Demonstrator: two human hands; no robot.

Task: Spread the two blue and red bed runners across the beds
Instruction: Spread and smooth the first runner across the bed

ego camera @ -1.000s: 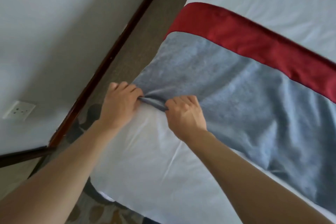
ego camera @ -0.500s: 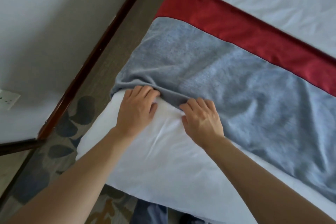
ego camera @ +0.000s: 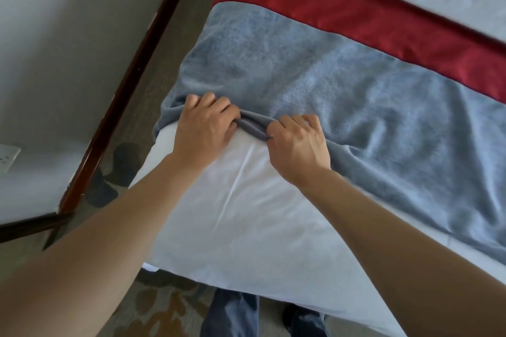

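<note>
Left hand (ego camera: 204, 123) and right hand (ego camera: 298, 142), side by side near the corner of the bed (ego camera: 246, 227). Each hand is curled, knuckles up, pinching the near hem of the bed runner (ego camera: 342, 96); between the two grips the hem bunches into a short raised fold. The blue field of the runner lies across the white sheet, creased to the right of the right hand, and its left end drapes over the side edge of the mattress. The red band (ego camera: 356, 13) runs along the far edge of the runner, with bare white sheet beyond it. On the near side of the hem, bare sheet extends to the foot edge of the bed, where the person's trouser legs (ego camera: 232, 314) stand against it. Left of the bed, a narrow strip of patterned carpet (ego camera: 120, 161) separates the mattress from a dark wooden skirting board (ego camera: 131, 74) at the base of the wall (ego camera: 68, 22). A wall socket (ego camera: 8, 157) sits at the left margin.
</note>
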